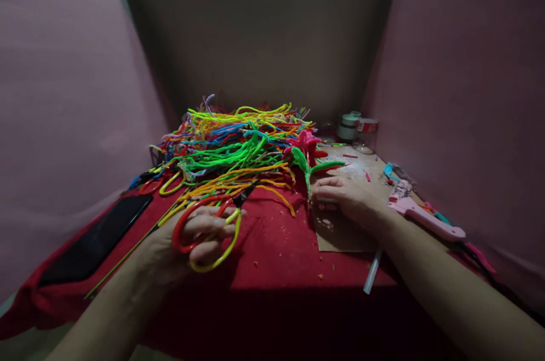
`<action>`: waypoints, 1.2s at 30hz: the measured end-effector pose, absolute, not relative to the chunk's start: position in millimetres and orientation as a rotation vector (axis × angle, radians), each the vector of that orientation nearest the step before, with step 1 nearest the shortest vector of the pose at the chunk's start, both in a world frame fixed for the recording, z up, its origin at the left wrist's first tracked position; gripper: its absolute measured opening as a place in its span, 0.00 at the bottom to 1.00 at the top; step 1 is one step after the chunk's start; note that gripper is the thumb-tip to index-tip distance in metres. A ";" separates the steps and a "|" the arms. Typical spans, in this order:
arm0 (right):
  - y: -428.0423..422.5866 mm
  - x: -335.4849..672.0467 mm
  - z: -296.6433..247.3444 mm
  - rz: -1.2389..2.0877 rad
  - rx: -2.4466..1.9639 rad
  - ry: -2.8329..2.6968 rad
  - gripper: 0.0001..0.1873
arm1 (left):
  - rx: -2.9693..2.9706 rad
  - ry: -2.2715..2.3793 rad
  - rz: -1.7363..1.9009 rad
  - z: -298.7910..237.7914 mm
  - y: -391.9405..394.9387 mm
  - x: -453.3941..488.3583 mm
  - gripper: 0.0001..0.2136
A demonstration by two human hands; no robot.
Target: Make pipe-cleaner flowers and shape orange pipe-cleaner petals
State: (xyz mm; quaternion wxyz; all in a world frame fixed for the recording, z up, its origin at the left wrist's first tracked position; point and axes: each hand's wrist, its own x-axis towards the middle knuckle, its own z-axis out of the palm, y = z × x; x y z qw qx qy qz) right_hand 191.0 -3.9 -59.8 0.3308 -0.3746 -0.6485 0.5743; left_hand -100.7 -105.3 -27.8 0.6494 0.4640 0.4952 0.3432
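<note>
My left hand [206, 231] is closed around scissors [182, 230] with one red and one yellow handle loop; their dark blades point up and to the right. My right hand [336, 196] pinches the stem of a pipe-cleaner flower [307, 162], just over the edge of a cardboard sheet. The flower stands upright, with pink and red petals at its top and green leaves spreading below them. Behind both hands lies a large heap of pipe cleaners [221, 154] in yellow, green, orange, blue and other colours.
A dark flat phone-like slab [97, 239] lies at left, near more scissors [172, 184]. On the right are a pink glue gun [426, 219], a glue stick [373, 273] and the cardboard sheet [340, 239]. A lidded jar [349, 125] stands behind. Small scraps dot the red cloth [272, 270].
</note>
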 end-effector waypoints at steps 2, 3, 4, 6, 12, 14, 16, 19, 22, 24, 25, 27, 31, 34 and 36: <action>-3.6 191.6 -58.7 1.518 -0.964 -1.698 0.08 | 1.176 1.038 0.690 -24.2 -105.4 -92.8 0.11; -3.5 191.7 -58.1 1.550 -0.949 -1.683 0.08 | 1.238 0.987 0.607 -22.7 -107.6 -87.1 0.15; -3.5 191.6 -57.5 1.589 -0.930 -1.661 0.07 | 1.286 0.939 0.543 -21.9 -111.0 -80.5 0.17; -3.7 190.8 -56.7 1.667 -0.893 -1.601 0.06 | 1.231 0.910 0.562 -22.7 -119.2 -65.8 0.11; -5.2 185.7 -56.4 1.713 -0.829 -1.534 0.05 | 1.017 0.657 0.576 -31.6 -128.7 -27.4 0.07; -5.7 185.0 -56.7 1.710 -0.823 -1.534 0.06 | 1.001 0.646 0.554 -32.3 -125.6 -19.8 0.08; -6.0 185.0 -57.0 1.713 -0.822 -1.522 0.06 | 1.006 0.646 0.543 -32.5 -121.4 -14.4 0.09; -6.4 185.6 -57.2 1.710 -0.819 -1.518 0.05 | 1.012 0.662 0.546 -33.8 -116.6 -9.2 0.10; -6.2 185.9 -56.8 1.699 -0.807 -1.537 0.05 | 1.000 0.682 0.570 -36.0 -115.3 -6.6 0.09; -5.8 185.9 -56.5 1.698 -0.803 -1.549 0.06 | 0.984 0.677 0.580 -37.3 -115.6 -6.1 0.07; -5.5 186.0 -56.4 1.697 -0.805 -1.556 0.06 | 0.975 0.671 0.580 -37.9 -115.7 -6.2 0.07; -5.3 186.2 -56.4 1.685 -0.813 -1.576 0.06 | 0.969 0.660 0.579 -39.1 -115.3 -6.5 0.08; -5.4 186.8 -56.5 1.666 -0.831 -1.583 0.06 | 1.002 0.675 0.589 -41.8 -111.8 -5.5 0.08; -6.3 186.3 -55.9 1.678 -0.832 -1.571 0.06 | 1.012 0.682 0.594 -43.2 -109.3 -2.7 0.06; -7.2 185.6 -55.1 1.681 -0.830 -1.569 0.05 | 1.017 0.686 0.608 -43.7 -108.8 -0.5 0.06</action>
